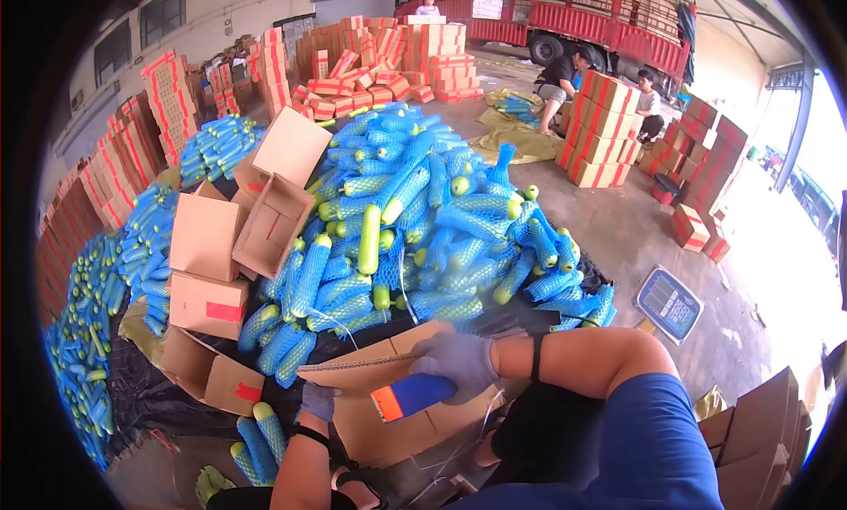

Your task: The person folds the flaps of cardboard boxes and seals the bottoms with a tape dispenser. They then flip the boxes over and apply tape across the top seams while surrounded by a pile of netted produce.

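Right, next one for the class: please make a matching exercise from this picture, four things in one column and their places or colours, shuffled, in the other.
Column 1
1. Truck
2. Tool
3. Left hand
4. Big vegetable heap

Column 2
A. At the left edge of the box in front of the person
B. Mostly in blue nets, in the middle of the floor
C. Red, at the back
D. Blue and orange, in the right hand

Right pairs: 1-C, 2-D, 3-A, 4-B
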The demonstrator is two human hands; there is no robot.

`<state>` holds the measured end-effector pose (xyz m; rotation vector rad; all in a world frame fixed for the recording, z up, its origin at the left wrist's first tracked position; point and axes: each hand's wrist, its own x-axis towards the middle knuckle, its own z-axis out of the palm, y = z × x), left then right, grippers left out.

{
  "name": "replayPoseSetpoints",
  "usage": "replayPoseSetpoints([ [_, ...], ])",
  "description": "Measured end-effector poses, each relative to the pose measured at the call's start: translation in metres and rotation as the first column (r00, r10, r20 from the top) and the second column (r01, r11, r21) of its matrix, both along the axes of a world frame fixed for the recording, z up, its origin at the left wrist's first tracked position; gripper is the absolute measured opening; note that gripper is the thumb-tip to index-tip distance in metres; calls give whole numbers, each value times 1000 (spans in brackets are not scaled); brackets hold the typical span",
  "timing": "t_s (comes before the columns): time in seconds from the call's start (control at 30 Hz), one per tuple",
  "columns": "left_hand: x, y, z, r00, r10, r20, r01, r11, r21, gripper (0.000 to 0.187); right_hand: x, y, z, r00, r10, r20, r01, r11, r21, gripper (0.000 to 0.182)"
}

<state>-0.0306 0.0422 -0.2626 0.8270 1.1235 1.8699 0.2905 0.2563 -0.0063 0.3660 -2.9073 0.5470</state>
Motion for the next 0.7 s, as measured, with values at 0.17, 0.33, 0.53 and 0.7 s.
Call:
replayPoseSetpoints([
  [0.17, -2, -7, 86, 914, -173, 366, 81, 964, 255, 41, -4, 6, 15, 996, -91, 12, 91, 962, -259, 51],
  [0.33, -29, -9, 145, 899, -431, 82, 438, 872, -217, 75, -14, 17, -26, 981, -58, 187, 85, 987, -139, 62],
  [0.53, 24, 27, 196, 362, -854, -373, 189, 459, -868, 54, -12, 2, -17, 953, 49, 299, 9, 982, -190, 63],
  [0.7, -7, 13, 130, 500, -788, -359, 419, 583, -696, 42, -1, -9, -19, 965, 175, 195, -160, 983, -89, 64],
])
